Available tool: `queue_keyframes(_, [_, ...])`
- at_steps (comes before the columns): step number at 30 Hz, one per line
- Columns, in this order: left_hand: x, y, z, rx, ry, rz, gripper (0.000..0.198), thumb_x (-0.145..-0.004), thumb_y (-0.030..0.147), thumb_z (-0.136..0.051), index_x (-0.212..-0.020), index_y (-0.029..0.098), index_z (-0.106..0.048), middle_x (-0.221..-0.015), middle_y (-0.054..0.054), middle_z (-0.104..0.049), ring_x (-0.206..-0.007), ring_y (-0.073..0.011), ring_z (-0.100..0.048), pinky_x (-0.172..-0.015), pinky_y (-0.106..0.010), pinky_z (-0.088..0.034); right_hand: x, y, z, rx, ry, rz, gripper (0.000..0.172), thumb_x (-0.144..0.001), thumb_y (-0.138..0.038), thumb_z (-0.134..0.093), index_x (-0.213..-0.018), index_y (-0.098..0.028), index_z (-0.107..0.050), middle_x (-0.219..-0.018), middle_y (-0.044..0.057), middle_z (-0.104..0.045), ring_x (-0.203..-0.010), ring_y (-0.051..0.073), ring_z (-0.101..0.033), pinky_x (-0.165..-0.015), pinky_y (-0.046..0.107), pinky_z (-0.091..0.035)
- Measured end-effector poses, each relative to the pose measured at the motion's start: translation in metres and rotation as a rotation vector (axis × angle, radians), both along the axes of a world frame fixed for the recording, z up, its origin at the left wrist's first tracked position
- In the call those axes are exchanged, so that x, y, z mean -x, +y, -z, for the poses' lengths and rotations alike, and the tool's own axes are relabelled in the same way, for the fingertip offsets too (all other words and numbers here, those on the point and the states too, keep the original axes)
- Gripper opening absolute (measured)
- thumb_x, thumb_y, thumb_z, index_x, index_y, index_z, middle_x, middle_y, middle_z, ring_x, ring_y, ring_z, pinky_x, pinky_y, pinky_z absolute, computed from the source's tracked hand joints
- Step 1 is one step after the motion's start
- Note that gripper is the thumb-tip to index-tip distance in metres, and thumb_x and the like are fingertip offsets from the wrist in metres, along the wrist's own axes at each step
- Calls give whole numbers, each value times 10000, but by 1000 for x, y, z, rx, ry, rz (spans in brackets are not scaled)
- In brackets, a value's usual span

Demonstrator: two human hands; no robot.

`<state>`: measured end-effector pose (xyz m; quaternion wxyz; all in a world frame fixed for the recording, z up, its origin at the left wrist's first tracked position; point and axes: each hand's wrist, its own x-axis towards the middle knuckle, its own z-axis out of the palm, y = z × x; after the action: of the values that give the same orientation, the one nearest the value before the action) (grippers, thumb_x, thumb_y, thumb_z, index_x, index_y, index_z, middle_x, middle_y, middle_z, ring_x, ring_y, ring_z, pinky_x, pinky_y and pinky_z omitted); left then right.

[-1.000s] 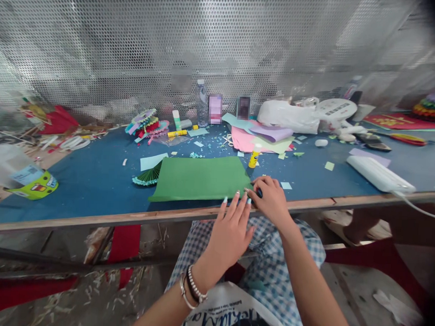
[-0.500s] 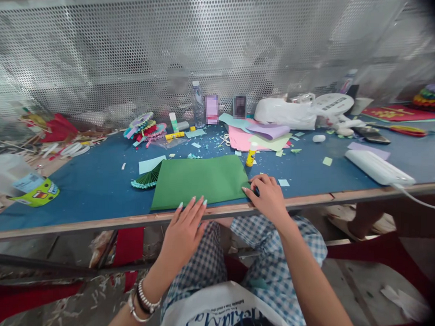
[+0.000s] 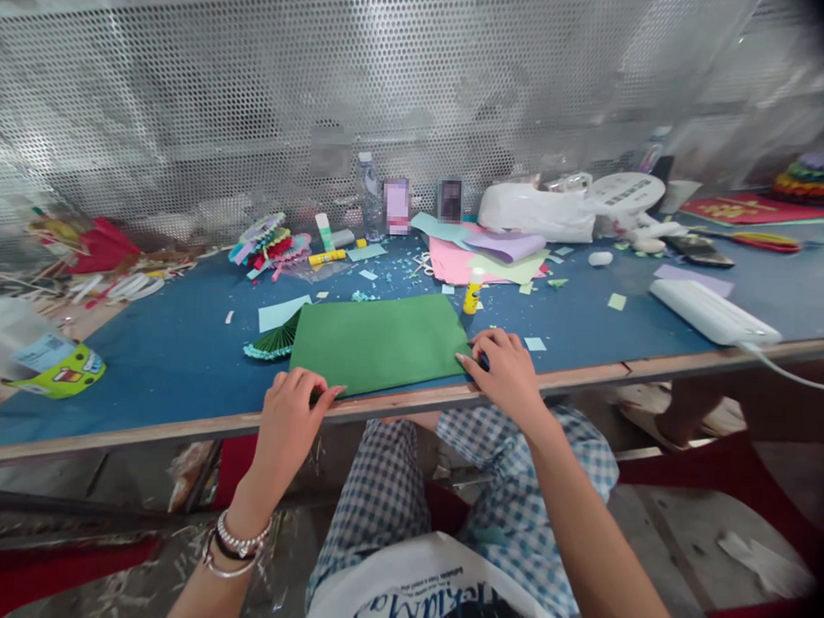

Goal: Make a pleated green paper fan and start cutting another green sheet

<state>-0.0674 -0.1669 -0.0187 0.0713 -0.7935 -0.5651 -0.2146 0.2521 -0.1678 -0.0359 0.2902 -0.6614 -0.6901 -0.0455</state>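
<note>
A sheet of green paper (image 3: 376, 344) lies flat at the table's front edge, apparently folded or stacked. My left hand (image 3: 293, 413) is at its near left corner, fingers curled over the edge and thumb stretched along the front. At the near right corner, my right hand (image 3: 508, 371) pinches the sheet between thumb and bent fingers. What lies under the curled fingers is hidden. A pleated dark green paper fan (image 3: 276, 338) with light blue trim sticks out past the sheet's left side. Just beyond the right corner stands a yellow glue stick (image 3: 472, 293).
Pink, purple and green papers (image 3: 485, 257) lie behind the sheet, among paper scraps. A plastic bottle (image 3: 368, 195) stands by the perforated metal screen (image 3: 257, 96). A white power bank (image 3: 713, 312) with a cable lies right; a plastic cup (image 3: 59, 364) sits left.
My left hand has moved left along the front edge to the near left corner, its fingers going from spread to curled. My right hand has stayed at the right corner.
</note>
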Motion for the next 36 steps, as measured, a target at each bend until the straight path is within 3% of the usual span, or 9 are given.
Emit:
queue_keyframes(5, [6,14,-5,208,-32,19,416,-880,564,-387,-710,210,-526,-743,-29,-590,-749,-210,-505,-665,-305,-360,0,0,-1,11,17,6,261,-841,-407,-520,-678,-212,-462,-978,63,-578,-889,238,-480,-728,366,-383])
queue_keyframes(11, [4,17,-11,281,-20,12,397,-882,537,-384,-727,211,-550,-741,-25,-599,-738,-195,-517,-634,-289,-355,-1,0,1,-17,22,3,257,-835,-409,-517,-674,-216,-465,-959,62,-580,-875,236,-484,-720,365,-385])
queue_keyframes(17, [8,19,-10,241,3,11,369,-855,544,-439,-763,209,-564,-792,-42,-621,-788,-216,-525,-663,-306,-381,0,-1,0,-22,29,-7,262,-840,-409,-500,-665,-217,-463,-946,70,-582,-869,242,-492,-723,375,-389])
queue_keyframes(21, [24,24,-2,108,-48,-19,358,-803,545,-528,-930,215,-584,-1078,-89,-618,-1033,-277,-510,-852,-398,-400,0,0,1,-21,32,-7,263,-841,-408,-502,-665,-216,-464,-946,65,-582,-881,238,-494,-724,370,-388])
queue_keyframes(24, [37,25,5,88,-98,26,351,-830,505,-506,-1021,220,-581,-1217,-93,-575,-1147,-273,-479,-953,-429,-367,0,0,1,-21,28,7,255,-834,-404,-520,-669,-216,-467,-957,62,-586,-884,239,-489,-719,367,-387])
queue_keyframes(36, [48,14,19,15,-224,-65,301,-871,401,-440,-1052,199,-572,-1160,-87,-619,-1114,-255,-531,-977,-421,-376,1,0,1,-27,32,6,259,-835,-404,-517,-665,-217,-464,-949,66,-582,-866,238,-491,-718,367,-388])
